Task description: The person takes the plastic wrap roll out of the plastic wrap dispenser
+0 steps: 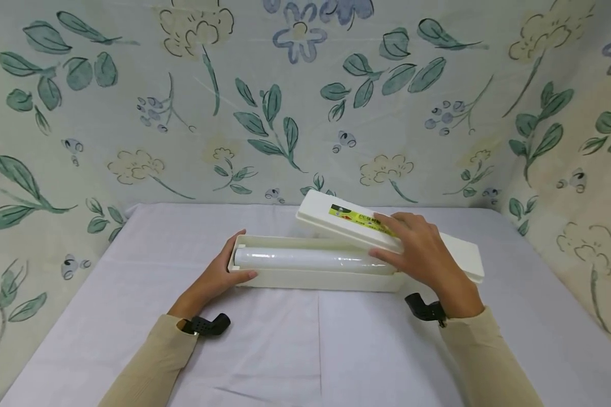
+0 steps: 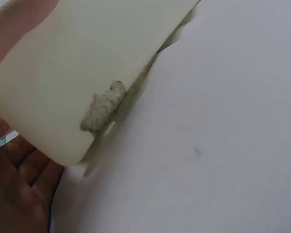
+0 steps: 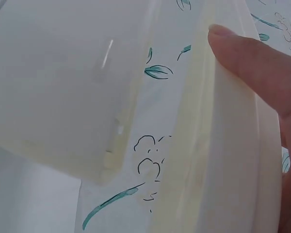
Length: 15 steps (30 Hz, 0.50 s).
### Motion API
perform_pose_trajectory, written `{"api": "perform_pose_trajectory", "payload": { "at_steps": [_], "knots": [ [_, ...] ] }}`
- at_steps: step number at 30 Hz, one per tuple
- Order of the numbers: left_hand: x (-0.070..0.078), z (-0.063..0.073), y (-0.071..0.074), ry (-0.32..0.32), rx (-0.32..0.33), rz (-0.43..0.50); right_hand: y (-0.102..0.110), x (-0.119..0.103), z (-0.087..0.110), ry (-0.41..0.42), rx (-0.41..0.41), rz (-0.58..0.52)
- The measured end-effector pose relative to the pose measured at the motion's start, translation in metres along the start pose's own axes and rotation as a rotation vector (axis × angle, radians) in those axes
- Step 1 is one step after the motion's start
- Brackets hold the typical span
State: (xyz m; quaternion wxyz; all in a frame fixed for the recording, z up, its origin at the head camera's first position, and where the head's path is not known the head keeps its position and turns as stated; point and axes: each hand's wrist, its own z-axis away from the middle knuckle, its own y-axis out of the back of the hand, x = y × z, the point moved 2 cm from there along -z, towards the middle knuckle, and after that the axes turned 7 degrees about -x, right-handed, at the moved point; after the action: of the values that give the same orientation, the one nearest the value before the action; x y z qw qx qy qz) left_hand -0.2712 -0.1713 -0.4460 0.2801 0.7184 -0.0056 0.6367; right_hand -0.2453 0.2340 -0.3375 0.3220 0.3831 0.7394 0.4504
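Note:
A long white box lies on the cloth with its top off, and inside it is a white, shiny roll of plastic wrap. My left hand grips the box's left end, thumb on the front wall and fingers round behind. In the left wrist view, a rough grey patch marks the box wall near its lower edge. Above the right part of the box, my right hand holds the white lid tilted, its left end higher. A yellow-green label on the lid is partly covered by the fingers.
A white cloth with creases covers the table. Behind and at both sides hangs a curtain printed with leaves and flowers. Black wrist cameras sit on the left wrist and the right wrist.

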Motion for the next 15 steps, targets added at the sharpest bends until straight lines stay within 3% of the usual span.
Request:
{"api": "perform_pose_trajectory", "payload": {
  "at_steps": [4, 15],
  "knots": [
    [0.004, 0.0026, 0.001, 0.005, -0.009, 0.01, 0.0027, 0.0021, 0.0002, -0.018, -0.006, 0.0],
    [-0.0036, -0.0004, 0.0, -0.005, -0.012, 0.008, 0.0095, 0.0107, 0.0028, -0.084, -0.033, 0.008]
  ]
}}
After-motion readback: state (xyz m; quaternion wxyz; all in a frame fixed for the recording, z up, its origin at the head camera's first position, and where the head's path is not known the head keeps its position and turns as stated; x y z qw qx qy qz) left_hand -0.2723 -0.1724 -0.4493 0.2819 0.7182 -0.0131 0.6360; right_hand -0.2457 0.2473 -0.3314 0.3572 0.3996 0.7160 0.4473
